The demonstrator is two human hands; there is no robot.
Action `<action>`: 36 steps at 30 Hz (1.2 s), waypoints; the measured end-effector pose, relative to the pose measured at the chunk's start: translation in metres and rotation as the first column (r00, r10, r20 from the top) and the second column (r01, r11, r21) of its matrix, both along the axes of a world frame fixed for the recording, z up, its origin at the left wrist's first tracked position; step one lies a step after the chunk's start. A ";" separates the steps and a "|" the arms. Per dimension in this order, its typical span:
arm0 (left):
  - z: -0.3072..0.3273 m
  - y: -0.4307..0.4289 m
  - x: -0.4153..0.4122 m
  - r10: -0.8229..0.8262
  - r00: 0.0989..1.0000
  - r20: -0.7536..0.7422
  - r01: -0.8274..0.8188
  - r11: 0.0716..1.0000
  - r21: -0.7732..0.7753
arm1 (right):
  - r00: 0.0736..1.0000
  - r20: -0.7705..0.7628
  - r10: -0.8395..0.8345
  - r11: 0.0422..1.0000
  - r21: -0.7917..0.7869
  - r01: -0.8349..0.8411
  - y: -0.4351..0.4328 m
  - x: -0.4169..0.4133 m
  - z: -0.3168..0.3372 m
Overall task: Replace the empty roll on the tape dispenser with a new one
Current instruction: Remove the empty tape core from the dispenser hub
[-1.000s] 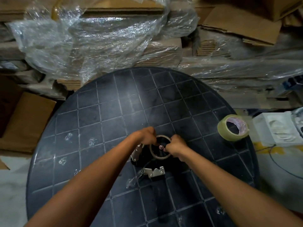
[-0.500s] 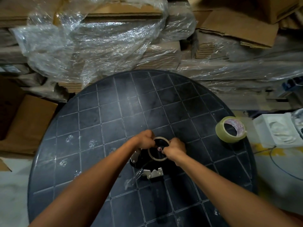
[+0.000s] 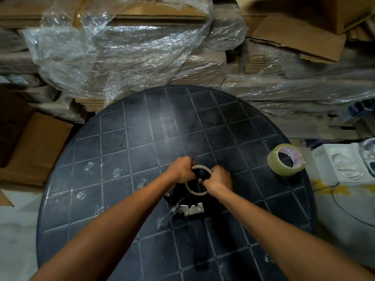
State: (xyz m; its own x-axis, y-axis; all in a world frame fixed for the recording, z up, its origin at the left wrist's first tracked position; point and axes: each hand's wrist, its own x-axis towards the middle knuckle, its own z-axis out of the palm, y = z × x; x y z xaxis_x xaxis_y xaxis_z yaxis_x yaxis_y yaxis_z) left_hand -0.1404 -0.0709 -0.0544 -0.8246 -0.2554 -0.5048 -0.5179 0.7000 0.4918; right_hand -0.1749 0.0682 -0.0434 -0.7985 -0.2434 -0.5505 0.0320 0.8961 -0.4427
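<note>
A black tape dispenser (image 3: 194, 218) lies flat on the dark round table (image 3: 125, 159), its handle pointing toward me and its metal toothed blade (image 3: 192, 208) facing up. The empty roll (image 3: 195, 192), a thin pale cardboard ring, sits around the dispenser's hub. My left hand (image 3: 181, 169) pinches the ring's upper left edge. My right hand (image 3: 219, 180) grips the ring's right side. A new roll (image 3: 286, 159) of clear yellowish tape lies apart near the table's right edge.
Stacks of flattened cardboard under crumpled clear plastic wrap (image 3: 121, 47) crowd the far side of the table. A brown box (image 3: 34, 149) sits on the floor to the left. A white moulded block (image 3: 343, 165) and a dark cable (image 3: 345, 207) lie to the right.
Both hands stay on the ring over the hub, with only a slight shift of the fingers. The view has tilted a little; the new roll has not moved on the table.
</note>
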 end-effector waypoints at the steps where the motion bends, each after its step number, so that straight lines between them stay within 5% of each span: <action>1: 0.002 0.000 0.001 -0.010 1.000 -0.014 0.010 1.000 -0.008 | 1.000 -0.001 0.027 1.000 -0.013 -0.027 0.002 -0.002 0.001; 8: -0.016 -0.008 0.033 0.189 0.969 -0.156 -0.133 0.941 0.313 | 0.896 -0.054 0.441 0.894 -0.065 -0.444 -0.008 -0.022 0.003; 13: -0.015 -0.010 0.049 0.211 0.970 -0.124 -0.143 0.899 0.414 | 0.875 -0.077 0.477 0.878 0.008 -0.478 -0.021 -0.030 -0.001; 22: -0.014 0.006 0.056 0.324 0.926 -0.192 -0.282 0.935 0.216 | 0.836 -0.178 0.519 0.854 0.083 -0.513 -0.019 -0.019 0.000; 30: -0.014 0.005 0.062 0.364 0.902 -0.233 -0.318 0.924 0.210 | 0.803 -0.228 0.551 0.834 0.113 -0.541 -0.023 -0.013 0.011; 36: -0.013 0.007 0.061 0.486 0.854 -0.186 -0.456 0.871 0.184 | 0.832 -0.005 0.554 0.831 0.062 -0.553 -0.046 -0.023 0.022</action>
